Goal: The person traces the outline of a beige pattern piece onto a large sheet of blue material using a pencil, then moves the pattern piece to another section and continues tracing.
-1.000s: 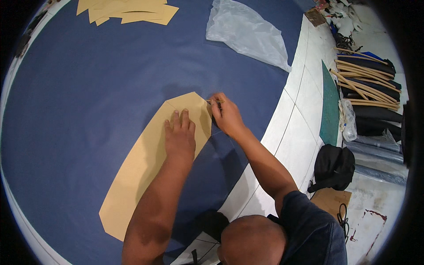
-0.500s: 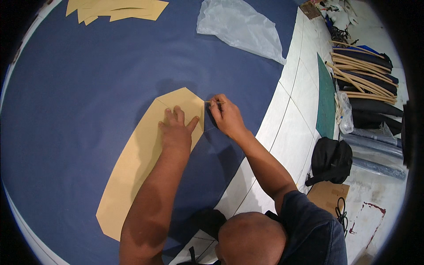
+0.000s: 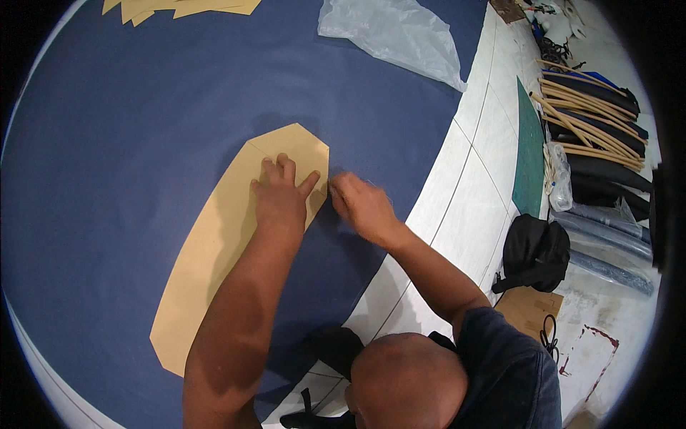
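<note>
A long tan paper pattern piece point(image 3: 207, 250) with angled ends lies flat on dark blue fabric point(image 3: 143, 143). My left hand point(image 3: 280, 196) presses on its upper part, fingers spread and palm down. Close against the pattern's right edge, my right hand point(image 3: 363, 206) is closed in a pinch, its fingertips at the border between paper and fabric. The thin pen-like stick seen in it a moment before is now hidden by the fingers. A crease crosses the pattern near its top.
More tan paper pieces point(image 3: 182, 7) lie at the far left. A clear plastic bag point(image 3: 393, 43) rests on the fabric's far right. Beyond the white tiled floor point(image 3: 457, 207) are a green mat point(image 3: 527, 157), tan tubes point(image 3: 593, 114), a black bag point(image 3: 534, 250) and cardboard point(image 3: 529, 311).
My right hand has moved nearer along the pattern's right edge, and the stick in it has gone out of sight. My left hand stays on the paper. The whole view has shifted slightly.
</note>
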Motion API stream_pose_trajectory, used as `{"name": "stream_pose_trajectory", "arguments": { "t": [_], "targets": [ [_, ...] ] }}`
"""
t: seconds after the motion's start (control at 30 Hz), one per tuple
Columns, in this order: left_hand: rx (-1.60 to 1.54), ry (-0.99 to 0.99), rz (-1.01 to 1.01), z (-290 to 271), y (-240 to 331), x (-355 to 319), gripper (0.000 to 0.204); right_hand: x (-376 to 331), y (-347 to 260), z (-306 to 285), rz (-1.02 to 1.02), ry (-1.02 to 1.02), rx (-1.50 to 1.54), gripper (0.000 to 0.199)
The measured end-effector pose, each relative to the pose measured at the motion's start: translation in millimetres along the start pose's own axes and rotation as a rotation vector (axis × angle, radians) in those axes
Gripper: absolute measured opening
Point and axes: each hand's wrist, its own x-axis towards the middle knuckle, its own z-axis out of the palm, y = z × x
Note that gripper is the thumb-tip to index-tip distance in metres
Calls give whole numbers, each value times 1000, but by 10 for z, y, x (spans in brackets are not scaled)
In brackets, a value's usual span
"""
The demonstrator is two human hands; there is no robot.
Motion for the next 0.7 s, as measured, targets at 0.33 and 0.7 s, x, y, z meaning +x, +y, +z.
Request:
{"name": "stream_pose_trajectory", "arguments": {
  "t": [0.33,0.7],
  "targets": [
    [-142,96,45,156,-134,-59,83,-336,-18,-127,290,302,910,24],
    [-256,436,-416,1655,-577,-2069,64,-842,-990,862,-580,-123,463,20]
  ]
}}
